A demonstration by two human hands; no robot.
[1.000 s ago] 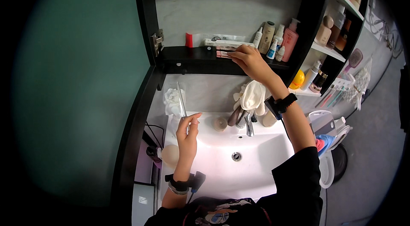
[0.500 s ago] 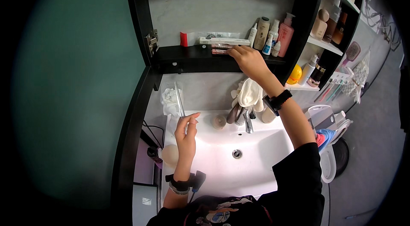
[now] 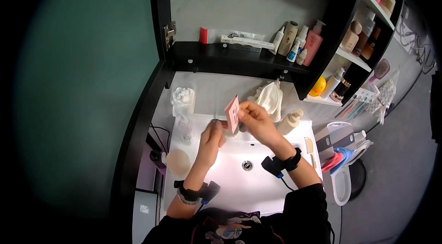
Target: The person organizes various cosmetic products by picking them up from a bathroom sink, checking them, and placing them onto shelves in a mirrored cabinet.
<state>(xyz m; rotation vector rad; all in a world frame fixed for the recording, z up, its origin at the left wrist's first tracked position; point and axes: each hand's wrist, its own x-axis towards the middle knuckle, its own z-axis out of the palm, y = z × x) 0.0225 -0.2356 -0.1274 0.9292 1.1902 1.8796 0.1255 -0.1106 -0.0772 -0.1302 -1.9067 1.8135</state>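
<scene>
Above the back of the white sink (image 3: 271,184), my right hand (image 3: 260,123) pinches a small flat pink packet (image 3: 232,114) by its right edge, tilted upright. My left hand (image 3: 211,140) is just to the left and a little lower, its fingers curled closed. What it holds, if anything, is hidden from here. Behind the hands, a whitish cloth (image 3: 269,99) hangs over the faucet area, and a small round jar is partly covered by the hands and packet.
On the black cabinet shelf (image 3: 239,64) lie a long white box (image 3: 246,41) and several bottles. A beige pump bottle (image 3: 289,122) and a comb (image 3: 309,147) sit on the sink's right side. A clear bottle (image 3: 185,131) stands at left. The green cabinet door (image 3: 83,105) stands open.
My right hand has come down from the shelf with the pink packet. My left hand has moved right, toward it; the slim stick it held no longer shows.
</scene>
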